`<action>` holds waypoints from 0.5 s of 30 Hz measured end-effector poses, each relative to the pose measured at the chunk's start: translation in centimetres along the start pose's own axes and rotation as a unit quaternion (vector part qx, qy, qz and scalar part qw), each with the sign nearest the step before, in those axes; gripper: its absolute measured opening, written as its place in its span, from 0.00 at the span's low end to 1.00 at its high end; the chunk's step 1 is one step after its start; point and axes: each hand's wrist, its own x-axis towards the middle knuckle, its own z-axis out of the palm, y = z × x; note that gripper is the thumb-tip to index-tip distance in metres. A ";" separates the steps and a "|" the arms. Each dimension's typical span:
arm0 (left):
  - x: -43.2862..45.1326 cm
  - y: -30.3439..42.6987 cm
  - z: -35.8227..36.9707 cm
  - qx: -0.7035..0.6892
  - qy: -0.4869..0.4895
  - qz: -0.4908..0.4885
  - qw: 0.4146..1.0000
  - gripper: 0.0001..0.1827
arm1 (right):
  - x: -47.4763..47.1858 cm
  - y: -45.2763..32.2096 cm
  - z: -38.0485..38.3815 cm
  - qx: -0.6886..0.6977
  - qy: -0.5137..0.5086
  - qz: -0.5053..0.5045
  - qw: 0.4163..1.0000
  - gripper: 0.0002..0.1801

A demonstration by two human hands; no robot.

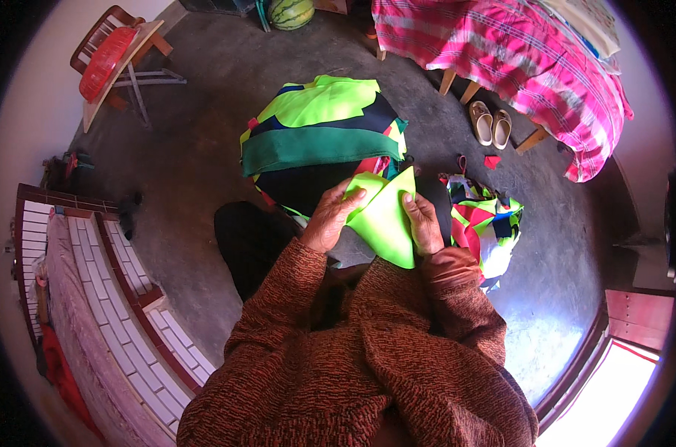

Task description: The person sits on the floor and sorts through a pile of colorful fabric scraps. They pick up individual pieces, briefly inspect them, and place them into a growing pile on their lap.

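A neon yellow-green piece of fabric (pixel 385 220) is stretched between my two hands above my lap, partly folded over at its upper left. My left hand (pixel 332 215) pinches its left side, thumb on top. The right edge is gripped by my right hand (pixel 423 220), also thumb uppermost. Just beyond them stands a large heap of fabric pieces (pixel 321 148) in black, green and neon yellow, a green strip across its front. Beside my right knee sits a smaller pile of mixed scraps (pixel 483 223) in red, neon yellow, white and blue; whether a bag holds it is unclear.
A pair of beige shoes (pixel 491 125) and a red scrap (pixel 492 162) lie on the dark floor near a table or bed under a pink plaid cloth (pixel 483 56). At the back rests a watermelon (pixel 291 13). A red basin (pixel 106 64) leans by a wooden chair (pixel 106 31).
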 end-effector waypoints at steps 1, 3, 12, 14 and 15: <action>0.0 0.3 0.0 -0.002 0.017 0.017 1.000 0.17 | 0.1 0.4 -0.3 0.012 0.012 -0.005 1.000 0.19; 0.3 0.7 -1.0 0.020 0.072 0.067 0.995 0.16 | 0.3 0.8 -0.4 0.035 0.044 -0.024 0.998 0.16; 5.2 7.1 -2.0 0.055 0.090 0.173 0.979 0.19 | 0.3 0.8 -0.6 0.086 0.090 -0.041 0.991 0.14; 6.8 8.9 -1.5 0.017 0.066 0.179 0.981 0.19 | 0.3 0.8 -0.5 0.069 0.080 -0.043 0.993 0.16; 7.5 9.6 -1.0 -0.014 0.049 0.170 0.984 0.17 | 0.3 0.7 -0.5 0.069 0.081 -0.042 0.993 0.16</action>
